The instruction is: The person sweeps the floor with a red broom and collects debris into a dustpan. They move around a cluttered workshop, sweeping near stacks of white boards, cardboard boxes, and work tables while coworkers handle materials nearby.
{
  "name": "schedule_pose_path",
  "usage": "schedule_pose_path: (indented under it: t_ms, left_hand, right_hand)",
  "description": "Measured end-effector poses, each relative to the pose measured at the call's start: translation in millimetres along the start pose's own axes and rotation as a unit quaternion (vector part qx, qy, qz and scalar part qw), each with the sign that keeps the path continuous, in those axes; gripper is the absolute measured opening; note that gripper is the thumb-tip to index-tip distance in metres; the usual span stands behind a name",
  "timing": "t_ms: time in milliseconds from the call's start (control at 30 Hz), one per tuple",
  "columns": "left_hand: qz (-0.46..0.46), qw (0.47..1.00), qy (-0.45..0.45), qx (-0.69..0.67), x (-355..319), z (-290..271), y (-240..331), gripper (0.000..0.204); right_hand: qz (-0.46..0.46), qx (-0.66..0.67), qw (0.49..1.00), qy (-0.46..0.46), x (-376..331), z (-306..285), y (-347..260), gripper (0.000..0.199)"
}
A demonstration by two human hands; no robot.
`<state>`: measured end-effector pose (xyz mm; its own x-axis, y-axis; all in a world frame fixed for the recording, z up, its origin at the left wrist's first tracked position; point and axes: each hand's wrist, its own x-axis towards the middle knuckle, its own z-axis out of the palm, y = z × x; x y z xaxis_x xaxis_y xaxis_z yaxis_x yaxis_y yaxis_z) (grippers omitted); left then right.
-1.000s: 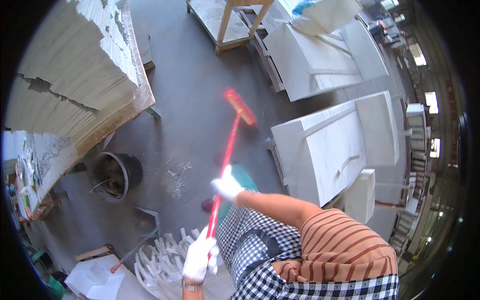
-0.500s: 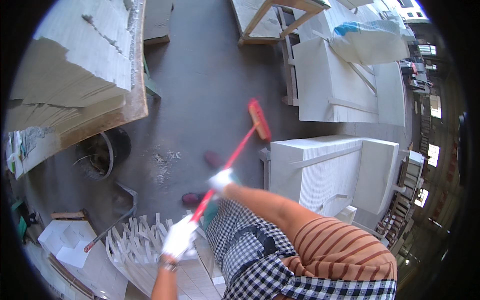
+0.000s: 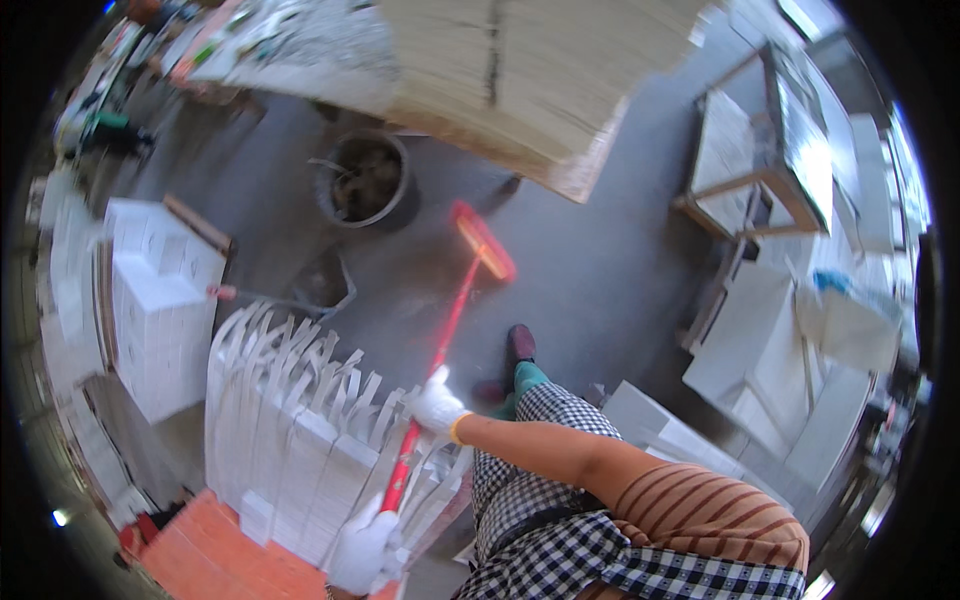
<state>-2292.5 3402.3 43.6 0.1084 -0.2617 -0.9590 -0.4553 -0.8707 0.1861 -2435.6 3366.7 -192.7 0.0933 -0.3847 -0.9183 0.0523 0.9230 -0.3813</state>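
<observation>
Both my gloved hands grip the red handle of a push broom (image 3: 484,243), whose red-and-tan head rests on the grey floor ahead, slightly blurred. My right hand (image 3: 437,402), in a white glove with a yellow cuff, wraps round the middle of the handle. Lower down, near the handle's end, my left hand (image 3: 365,548) is closed on it in a white glove. Beside the handle on the left stands a stack of white boards (image 3: 290,440) with many loose pale straps sticking up from its top.
A black bucket (image 3: 408,195) holding greyish material stands ahead, near a long-handled dustpan (image 3: 345,290). A board-topped table (image 3: 540,90) juts in from the far side. White stacks (image 3: 165,300) stand left, more stacks (image 3: 750,350) right, below a wooden-framed stand (image 3: 770,180).
My view has turned left, so the bucket, dustpan and strapped stack sit further right in the picture. The broom has swung with me; both hands still hold its handle.
</observation>
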Motion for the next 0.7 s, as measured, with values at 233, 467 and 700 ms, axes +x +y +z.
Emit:
schedule_pose_path:
  t_ms: [233,467,700]
  left_hand:
    - [-0.002,0.957,-0.085,-0.277,94.4,79.0,-73.4,0.029]
    - [-0.037,0.979,-0.018,-0.198,58.0,53.7,-191.0,0.029]
    - [0.027,0.918,-0.055,-0.391,51.9,46.7,-188.6,0.032]
  right_hand:
    - [-0.226,-0.664,0.709,0.067,130.4,-19.5,62.9,0.051]
    - [-0.043,-0.571,0.819,-0.049,81.6,62.9,149.1,0.065]
    - [-0.052,-0.402,0.914,0.030,47.0,80.2,84.4,0.080]
